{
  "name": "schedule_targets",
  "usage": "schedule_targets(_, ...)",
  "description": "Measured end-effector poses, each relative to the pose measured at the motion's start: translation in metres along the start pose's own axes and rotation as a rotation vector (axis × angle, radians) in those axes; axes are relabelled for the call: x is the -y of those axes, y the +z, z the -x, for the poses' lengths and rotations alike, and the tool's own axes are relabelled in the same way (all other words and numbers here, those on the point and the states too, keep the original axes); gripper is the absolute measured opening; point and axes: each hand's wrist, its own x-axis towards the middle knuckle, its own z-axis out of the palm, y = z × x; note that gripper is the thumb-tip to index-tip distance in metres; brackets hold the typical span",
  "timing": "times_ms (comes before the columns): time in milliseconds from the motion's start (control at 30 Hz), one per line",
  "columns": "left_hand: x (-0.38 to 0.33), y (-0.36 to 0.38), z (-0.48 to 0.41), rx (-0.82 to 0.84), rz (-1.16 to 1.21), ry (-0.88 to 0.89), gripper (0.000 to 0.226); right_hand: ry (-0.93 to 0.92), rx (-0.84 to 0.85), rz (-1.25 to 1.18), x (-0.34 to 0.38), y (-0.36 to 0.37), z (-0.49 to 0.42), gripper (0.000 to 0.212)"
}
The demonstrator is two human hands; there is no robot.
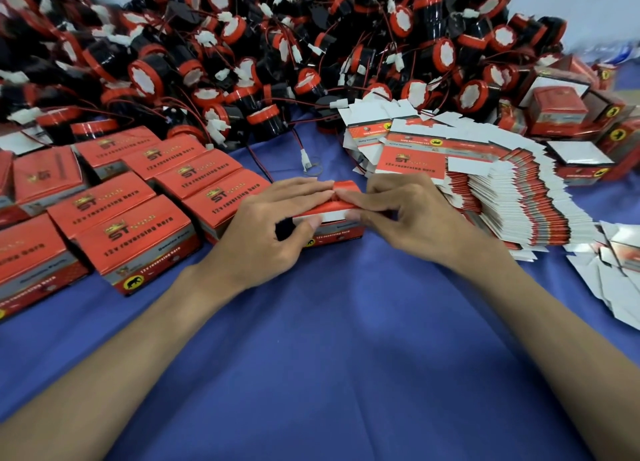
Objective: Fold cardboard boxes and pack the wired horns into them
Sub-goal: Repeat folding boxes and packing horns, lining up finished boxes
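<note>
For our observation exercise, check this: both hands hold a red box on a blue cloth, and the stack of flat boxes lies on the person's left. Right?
One slip: the head view shows the stack of flat boxes on the person's right. The left hand and right hand do hold the red box on the blue cloth.

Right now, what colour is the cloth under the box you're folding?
Blue; the cloth shows best in the head view.
</note>
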Motion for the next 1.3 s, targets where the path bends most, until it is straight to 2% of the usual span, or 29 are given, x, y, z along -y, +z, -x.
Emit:
schedule_targets(367,0.003,0.000,-0.001,-0.014,-0.087,0.078,0.032,-0.057,-0.229,0.066,-0.007,0.015,0.006,0.020)
schedule_targets(600,0.003,0.001,-0.004,-0.049,-0.150,0.141,0.026,-0.006,-0.212,-0.051,-0.009,0.021,0.004,0.024)
schedule_targets(800,0.003,0.005,-0.003,-0.051,-0.191,0.142,0.022,-0.029,-0.178,-0.006,-0.012,0.019,0.005,0.024)
schedule_targets(900,0.004,0.007,-0.001,-0.015,-0.165,0.117,0.027,0.034,-0.225,-0.042,-0.010,0.021,0.006,0.021)
schedule_targets(1067,0.005,0.004,0.001,0.150,-0.150,0.036,0.042,0.108,-0.255,-0.046,-0.010,0.024,0.005,0.019)
schedule_targets(1300,0.002,0.002,0.000,0.114,-0.322,0.134,0.039,0.224,-0.228,-0.207,-0.006,0.024,0.006,0.018)
